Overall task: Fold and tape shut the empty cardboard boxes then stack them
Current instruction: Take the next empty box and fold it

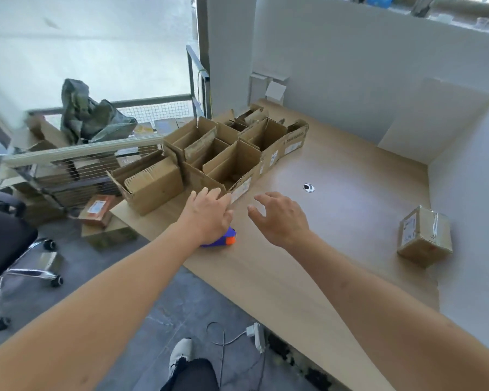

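Several open boxes [223, 156] (flaps up); one taped box [424, 235], seemingly.

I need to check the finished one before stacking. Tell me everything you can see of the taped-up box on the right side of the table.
The taped box is small, brown cardboard and roughly cube-shaped, with its flaps closed. Glossy clear tape runs over its top and down its sides. A white printed label sits on its left face, and a small reddish mark shows on the front face. It rests slightly askew on the wooden table, near the white partition, apart from the open boxes. Neither hand touches it.
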